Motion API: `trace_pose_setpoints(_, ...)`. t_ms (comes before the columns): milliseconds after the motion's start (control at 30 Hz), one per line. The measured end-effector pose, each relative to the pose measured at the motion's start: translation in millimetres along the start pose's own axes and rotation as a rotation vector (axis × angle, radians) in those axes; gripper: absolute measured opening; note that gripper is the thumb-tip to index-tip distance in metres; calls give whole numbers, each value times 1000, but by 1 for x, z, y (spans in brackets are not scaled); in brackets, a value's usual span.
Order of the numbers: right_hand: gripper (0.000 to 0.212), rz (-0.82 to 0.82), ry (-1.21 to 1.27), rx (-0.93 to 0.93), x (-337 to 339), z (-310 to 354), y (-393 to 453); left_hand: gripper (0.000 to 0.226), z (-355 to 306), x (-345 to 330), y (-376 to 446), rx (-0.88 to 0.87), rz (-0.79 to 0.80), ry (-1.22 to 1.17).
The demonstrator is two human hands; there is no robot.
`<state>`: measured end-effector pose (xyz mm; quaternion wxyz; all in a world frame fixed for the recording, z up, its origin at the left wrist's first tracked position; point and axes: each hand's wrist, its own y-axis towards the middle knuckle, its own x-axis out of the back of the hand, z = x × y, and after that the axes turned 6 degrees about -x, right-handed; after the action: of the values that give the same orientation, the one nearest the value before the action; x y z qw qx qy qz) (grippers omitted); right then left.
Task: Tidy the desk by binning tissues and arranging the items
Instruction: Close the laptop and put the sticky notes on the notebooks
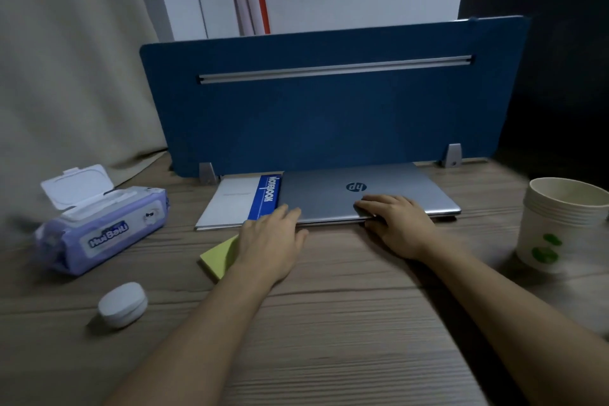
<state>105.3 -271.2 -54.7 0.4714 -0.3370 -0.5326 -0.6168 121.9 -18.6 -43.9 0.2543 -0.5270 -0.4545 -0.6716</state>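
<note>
A closed silver laptop [333, 189] lies at the back of the wooden desk [329, 323], against the blue divider, partly over a white and blue notebook [237, 199]. My left hand [272, 236] rests at the laptop's front left corner, fingers on its edge. My right hand [393, 221] grips the laptop's front edge, fingers on top and thumb below. A yellow sticky-note pad [219, 255] lies beside my left wrist, partly hidden by it. No loose tissue is in view.
A purple wet-wipes pack [99, 231] with its lid flipped open lies at the left. A small white round case [122, 304] sits in front of it. A stack of paper cups [557, 224] stands at the right. The blue divider [329, 109] closes off the back.
</note>
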Motion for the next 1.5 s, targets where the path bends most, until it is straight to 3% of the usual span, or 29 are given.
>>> trace_pose_setpoints(133,42,-12,35,20,5,10,-19,58,11,7,-19,3,11,-65)
trace_pose_setpoints(233,40,-23,102,33,8,28,-37,74,28,20,-39,101,30,-132)
trace_pose_setpoints(433,42,84,201,47,6,69,-71,108,72,41,-86,293,239,-323)
trace_pose_setpoints(600,36,142,207,95,4,101,-79,90,78,44,-102,298,167,-403)
trace_pose_setpoints(800,28,149,229,197,-6,132,-73,93,88,36,-101,307,42,-621)
trace_pose_setpoints(1100,42,-131,64,215,-27,158,-19,87,109,20,-80,214,-95,-839)
trace_pose_setpoints(1400,46,-91,157,218,-51,161,37,69,132,-3,-29,250,-198,-1145)
trace_pose_setpoints(1500,35,-129,144,196,-54,161,51,70,140,-9,-13,256,-239,-1201)
